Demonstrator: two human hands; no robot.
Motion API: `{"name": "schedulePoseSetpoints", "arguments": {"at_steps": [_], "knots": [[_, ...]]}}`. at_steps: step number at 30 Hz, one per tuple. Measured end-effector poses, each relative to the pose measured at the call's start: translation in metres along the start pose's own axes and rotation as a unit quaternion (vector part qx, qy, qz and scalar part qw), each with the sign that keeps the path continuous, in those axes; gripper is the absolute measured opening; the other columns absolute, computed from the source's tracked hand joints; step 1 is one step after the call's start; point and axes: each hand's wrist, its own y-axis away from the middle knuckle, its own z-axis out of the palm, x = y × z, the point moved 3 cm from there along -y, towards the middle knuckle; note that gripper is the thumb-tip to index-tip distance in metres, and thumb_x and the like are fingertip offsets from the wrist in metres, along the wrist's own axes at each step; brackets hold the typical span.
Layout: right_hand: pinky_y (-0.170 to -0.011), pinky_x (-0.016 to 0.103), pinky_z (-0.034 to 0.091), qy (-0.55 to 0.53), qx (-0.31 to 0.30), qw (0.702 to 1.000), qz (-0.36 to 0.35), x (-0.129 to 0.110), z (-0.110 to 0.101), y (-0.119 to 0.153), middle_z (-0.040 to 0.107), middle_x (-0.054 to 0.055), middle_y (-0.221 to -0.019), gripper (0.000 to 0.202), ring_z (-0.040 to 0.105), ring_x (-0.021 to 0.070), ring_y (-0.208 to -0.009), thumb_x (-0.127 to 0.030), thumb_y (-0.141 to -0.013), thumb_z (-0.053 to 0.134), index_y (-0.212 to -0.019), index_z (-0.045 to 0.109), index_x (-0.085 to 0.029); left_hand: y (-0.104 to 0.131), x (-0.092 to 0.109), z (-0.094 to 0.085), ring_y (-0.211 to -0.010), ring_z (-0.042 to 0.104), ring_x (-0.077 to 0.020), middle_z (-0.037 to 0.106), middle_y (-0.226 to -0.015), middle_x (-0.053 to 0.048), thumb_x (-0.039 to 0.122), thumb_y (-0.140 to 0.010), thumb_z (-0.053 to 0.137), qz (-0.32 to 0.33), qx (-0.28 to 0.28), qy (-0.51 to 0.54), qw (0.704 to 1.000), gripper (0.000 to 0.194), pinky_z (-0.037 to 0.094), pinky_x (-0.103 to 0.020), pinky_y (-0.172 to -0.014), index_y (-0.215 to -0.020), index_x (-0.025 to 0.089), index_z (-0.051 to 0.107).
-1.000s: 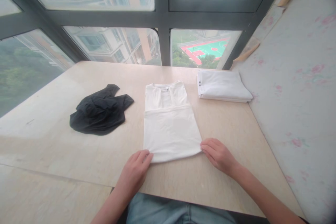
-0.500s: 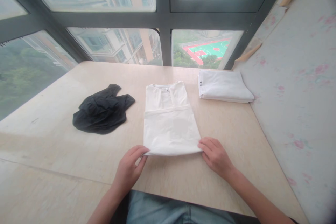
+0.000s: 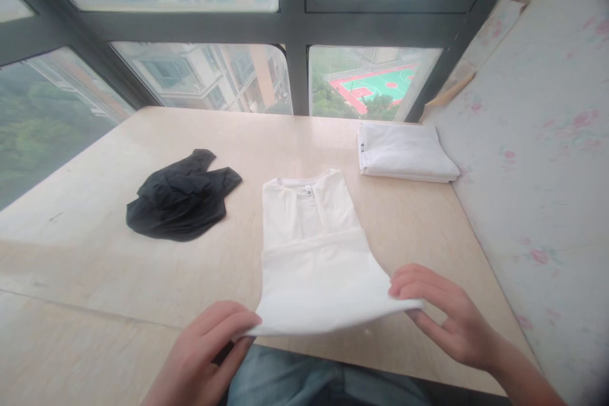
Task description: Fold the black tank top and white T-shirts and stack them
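A white shirt, partly folded, lies in front of me with its collar and neck label pointing toward the window. Its near folded edge is raised off the table and stretched between my hands. My left hand pinches the near left corner between thumb and fingers. The near right corner is gripped by my right hand, fingers on top and thumb underneath. To the left of the shirt rests a crumpled black garment, apart from both hands.
A stack of folded white cloth sits at the back right against the flowered wall. Dark window frames border the far side of the light wooden table. My legs in blue jeans are at the near edge.
Both hands have drawn the shirt toward me and lifted its near edge. The collar has slid nearer, away from the window. The black garment and white stack stay put.
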Motion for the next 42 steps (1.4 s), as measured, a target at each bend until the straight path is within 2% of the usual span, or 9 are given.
{"name": "schedulePoseSetpoints", "arguments": {"at_steps": [4,9,11,15,21,29,35,39,42], "knots": [[-0.081,0.042,0.058,-0.052,0.027,0.997,0.044,-0.01,-0.018,-0.017,0.07,0.009,-0.097,0.019,0.067,0.0257,-0.092,-0.015,-0.09,0.056,-0.1,0.067,-0.028,-0.013,0.001,-0.017,-0.07,0.068,-0.0147,0.071,-0.081,0.0,0.022,-0.09,0.058,-0.039,0.015,0.047,0.998,0.012,0.057,-0.021,-0.06,-0.092,0.029,0.068],[-0.067,0.031,0.053,-0.093,0.099,0.979,0.151,0.031,-0.021,-0.073,0.067,0.006,-0.084,0.016,0.063,0.0205,-0.078,-0.034,-0.092,0.058,-0.09,0.068,-0.021,-0.06,-0.044,-0.015,-0.086,0.07,-0.0198,0.073,-0.093,-0.002,0.036,-0.085,0.068,-0.136,0.127,0.078,0.979,0.015,0.058,-0.031,-0.08,-0.095,0.026,0.071],[-0.061,0.027,0.048,-0.136,0.12,0.962,0.206,0.064,-0.012,-0.102,0.063,0.003,-0.075,0.023,0.059,0.0171,-0.07,-0.041,-0.089,0.059,-0.084,0.065,-0.019,-0.088,-0.073,-0.002,-0.088,0.069,-0.0198,0.073,-0.095,-0.004,0.04,-0.085,0.067,-0.17,0.148,0.125,0.966,0.022,0.056,-0.032,-0.083,-0.098,0.022,0.071],[-0.059,0.026,0.042,-0.145,0.137,0.938,0.284,0.131,0.015,-0.153,0.059,0.0,-0.07,0.028,0.054,0.0149,-0.065,-0.045,-0.083,0.058,-0.077,0.061,-0.018,-0.14,-0.13,0.037,-0.077,0.067,-0.0176,0.072,-0.085,-0.005,0.039,-0.087,0.061,-0.225,0.112,0.121,0.96,0.031,0.053,-0.03,-0.074,-0.107,0.018,0.07],[-0.078,0.032,0.046,-0.011,0.154,0.933,0.325,0.187,0.048,-0.175,0.069,0.004,-0.084,0.02,0.062,0.0191,-0.08,-0.033,-0.079,0.055,-0.085,0.066,-0.017,-0.159,-0.172,0.082,-0.074,0.064,-0.0171,0.072,-0.089,-0.007,0.029,-0.086,0.055,-0.267,0.099,0.064,0.956,0.028,0.049,-0.031,-0.074,-0.105,0.017,0.072],[-0.074,0.03,0.05,-0.059,0.2,0.932,0.297,0.204,0.054,-0.164,0.071,0.005,-0.088,0.039,0.065,0.0179,-0.076,-0.036,-0.081,0.056,-0.114,0.065,-0.016,-0.151,-0.174,0.085,-0.068,0.062,-0.0137,0.068,-0.089,-0.003,0.037,-0.089,0.054,-0.278,0.154,0.064,0.946,0.032,0.05,-0.029,-0.074,-0.111,0.019,0.069],[-0.084,0.037,0.054,0.065,0.209,0.94,0.26,0.19,0.049,-0.169,0.071,0.011,-0.103,0.04,0.066,0.0218,-0.088,-0.02,-0.081,0.05,-0.117,0.065,-0.014,-0.152,-0.17,0.081,-0.087,0.066,-0.0212,0.069,-0.103,-0.009,0.025,-0.087,0.053,-0.258,0.151,-0.027,0.954,0.034,0.052,-0.039,-0.088,-0.117,0.018,0.066],[-0.104,0.048,0.046,0.195,0.173,0.955,0.141,0.142,0.056,-0.148,0.066,0.015,-0.121,0.038,0.059,0.0284,-0.116,-0.015,-0.087,0.046,-0.119,0.065,-0.015,-0.142,-0.112,0.081,-0.122,0.056,-0.0316,0.062,-0.13,-0.018,0.022,-0.091,0.05,-0.15,0.095,-0.152,0.972,0.041,0.044,-0.05,-0.104,-0.13,0.013,0.059],[-0.107,0.049,0.045,0.235,0.089,0.966,0.064,0.096,0.078,-0.118,0.064,0.013,-0.13,0.037,0.056,0.0281,-0.124,-0.017,-0.094,0.043,-0.125,0.063,-0.019,-0.122,-0.053,0.1,-0.133,0.05,-0.0332,0.057,-0.141,-0.015,0.024,-0.095,0.047,-0.055,0.012,-0.189,0.98,0.039,0.039,-0.055,-0.109,-0.132,0.018,0.059]]}}
